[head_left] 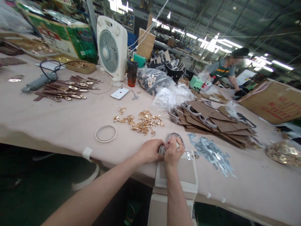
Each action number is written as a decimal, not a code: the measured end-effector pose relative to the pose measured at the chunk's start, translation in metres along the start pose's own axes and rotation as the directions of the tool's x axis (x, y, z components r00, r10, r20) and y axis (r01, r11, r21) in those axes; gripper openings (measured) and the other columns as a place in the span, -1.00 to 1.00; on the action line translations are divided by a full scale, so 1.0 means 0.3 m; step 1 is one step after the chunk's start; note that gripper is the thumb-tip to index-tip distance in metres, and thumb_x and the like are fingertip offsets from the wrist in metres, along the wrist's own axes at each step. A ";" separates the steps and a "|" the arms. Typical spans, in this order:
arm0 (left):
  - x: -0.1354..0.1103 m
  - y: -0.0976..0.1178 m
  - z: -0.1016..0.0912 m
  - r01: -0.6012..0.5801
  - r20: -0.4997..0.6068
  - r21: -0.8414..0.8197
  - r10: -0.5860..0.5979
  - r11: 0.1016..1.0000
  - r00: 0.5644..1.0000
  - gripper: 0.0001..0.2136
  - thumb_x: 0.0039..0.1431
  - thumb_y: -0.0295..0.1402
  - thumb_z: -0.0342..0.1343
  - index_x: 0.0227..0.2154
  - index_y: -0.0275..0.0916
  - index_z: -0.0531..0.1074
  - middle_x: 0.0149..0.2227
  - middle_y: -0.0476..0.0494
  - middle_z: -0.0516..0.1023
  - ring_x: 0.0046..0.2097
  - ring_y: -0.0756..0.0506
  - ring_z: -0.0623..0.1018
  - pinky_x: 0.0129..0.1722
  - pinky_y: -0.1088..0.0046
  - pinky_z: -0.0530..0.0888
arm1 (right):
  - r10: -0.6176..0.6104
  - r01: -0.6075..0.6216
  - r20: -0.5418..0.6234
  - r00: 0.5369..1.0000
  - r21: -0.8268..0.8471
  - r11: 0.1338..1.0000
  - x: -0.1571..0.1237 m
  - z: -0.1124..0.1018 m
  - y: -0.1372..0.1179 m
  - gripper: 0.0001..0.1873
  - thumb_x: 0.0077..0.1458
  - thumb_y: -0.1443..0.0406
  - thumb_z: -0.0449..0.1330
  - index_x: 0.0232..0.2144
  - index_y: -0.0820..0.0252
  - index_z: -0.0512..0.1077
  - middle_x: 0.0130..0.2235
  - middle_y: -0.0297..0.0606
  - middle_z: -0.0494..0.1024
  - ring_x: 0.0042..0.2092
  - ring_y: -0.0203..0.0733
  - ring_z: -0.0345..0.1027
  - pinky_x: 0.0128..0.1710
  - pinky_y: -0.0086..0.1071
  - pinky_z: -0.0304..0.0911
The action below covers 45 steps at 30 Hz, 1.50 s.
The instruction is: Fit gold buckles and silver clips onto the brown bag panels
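Note:
My left hand and my right hand meet at the near edge of the table, fingers pinched together on a small silvery metal piece that is mostly hidden by them. They rest over a pale leather panel that hangs over the table edge. A roll of clear tape lies just behind my right hand. A pile of gold clasps lies beyond my hands, and a heap of silver plates spreads to the right.
A white tape ring lies left of the clasps. Brown leather pieces, plastic bags, a phone, a cup, a fan and brown straps fill the table. A person works far right beside a cardboard box.

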<state>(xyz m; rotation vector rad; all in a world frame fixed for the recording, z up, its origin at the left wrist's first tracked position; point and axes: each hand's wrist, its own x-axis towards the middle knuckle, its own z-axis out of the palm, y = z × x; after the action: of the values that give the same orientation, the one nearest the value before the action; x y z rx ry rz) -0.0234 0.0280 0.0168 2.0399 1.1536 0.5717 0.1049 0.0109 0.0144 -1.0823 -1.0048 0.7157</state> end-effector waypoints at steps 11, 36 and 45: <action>-0.004 0.001 0.019 0.031 -0.007 0.073 -0.030 0.997 1.000 -0.46 -0.03 -0.05 0.43 0.01 -0.10 0.52 -0.17 -0.08 0.66 -0.15 -0.22 0.61 -0.23 0.39 0.41 | 0.125 -0.131 0.040 0.991 0.206 0.970 0.125 -0.023 -0.043 -0.62 0.27 0.06 0.19 -0.49 0.13 0.27 -0.68 -0.60 0.14 -0.70 -0.45 -0.05 -0.70 -0.55 -0.06; 0.010 -0.026 0.019 -0.059 0.000 0.063 0.059 0.996 0.998 -0.62 0.02 -0.05 0.41 -0.19 -0.15 0.57 -0.25 -0.06 0.52 -0.25 -0.12 0.52 -0.32 0.43 0.34 | -0.014 -0.008 0.158 0.987 0.139 0.990 0.052 -0.011 -0.032 -0.57 0.29 0.10 0.19 -0.58 0.13 0.27 -0.68 -0.53 0.15 -0.69 -0.42 -0.03 -0.70 -0.49 -0.10; 0.004 -0.033 0.024 -0.061 -0.023 0.020 0.061 0.998 0.998 -0.60 0.01 -0.03 0.44 -0.16 -0.13 0.61 -0.16 -0.06 0.46 -0.24 -0.08 0.50 -0.26 0.44 0.40 | -0.083 0.063 0.183 0.980 0.116 0.991 0.050 -0.015 -0.090 -0.57 0.29 0.13 0.17 -0.60 0.11 0.23 -0.66 -0.51 0.15 -0.65 -0.39 -0.03 -0.64 -0.45 -0.06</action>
<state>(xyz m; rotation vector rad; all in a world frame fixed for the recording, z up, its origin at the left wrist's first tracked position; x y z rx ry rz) -0.0235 0.0297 0.0049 2.0957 1.1179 0.6187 0.1149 0.0134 0.0439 -0.8901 -1.1464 0.8141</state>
